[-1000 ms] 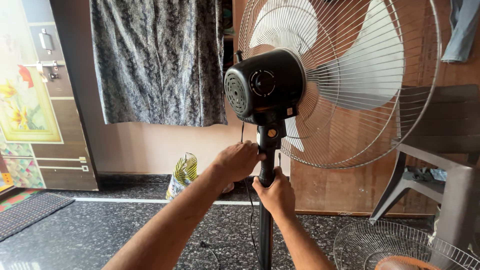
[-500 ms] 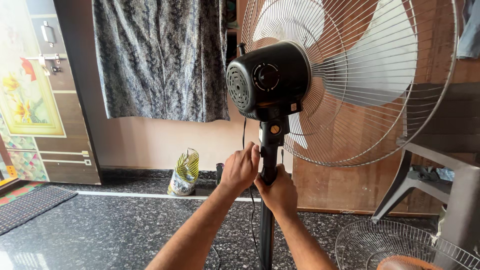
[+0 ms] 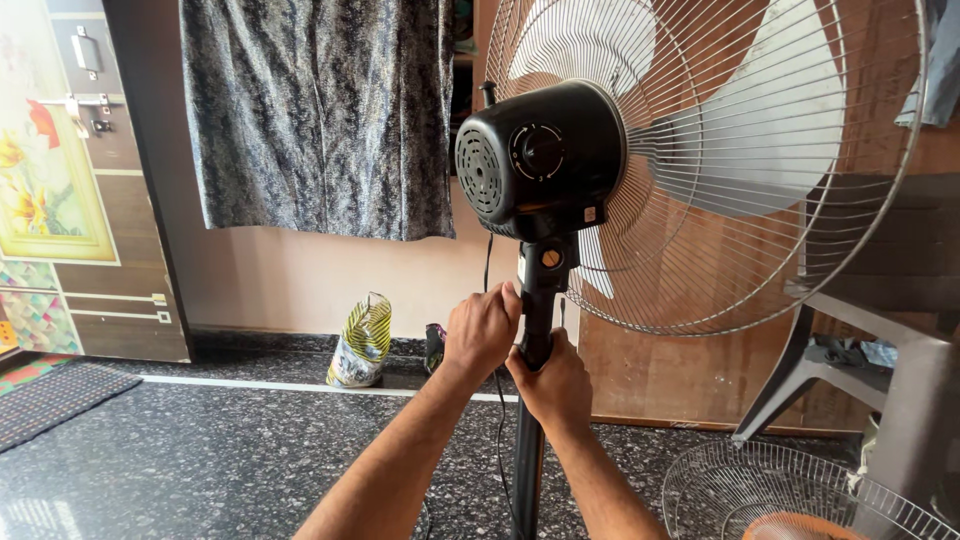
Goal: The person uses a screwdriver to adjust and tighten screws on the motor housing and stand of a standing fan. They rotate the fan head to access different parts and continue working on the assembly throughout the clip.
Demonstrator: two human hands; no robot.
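Observation:
A pedestal fan stands in front of me, with a black motor housing [image 3: 540, 160], white blades and a wire rear guard [image 3: 760, 170]. Its black pole [image 3: 527, 470] runs down to the floor. My left hand [image 3: 480, 328] is closed on the upper pole, just below the neck joint with its orange knob [image 3: 549, 257]. My right hand [image 3: 553, 385] grips the pole directly beneath the left. A black cord [image 3: 497, 420] hangs beside the pole.
A loose wire fan guard [image 3: 790, 495] lies on the dark speckled floor at lower right. A grey plastic chair [image 3: 880, 350] stands to the right. A patterned curtain [image 3: 320, 110], a striped bag [image 3: 362, 340] by the wall and a door [image 3: 70, 180] at left.
The view has shifted slightly and moved closer. My left hand has slid up the pole towards the neck joint. The right hand keeps its grip on the pole.

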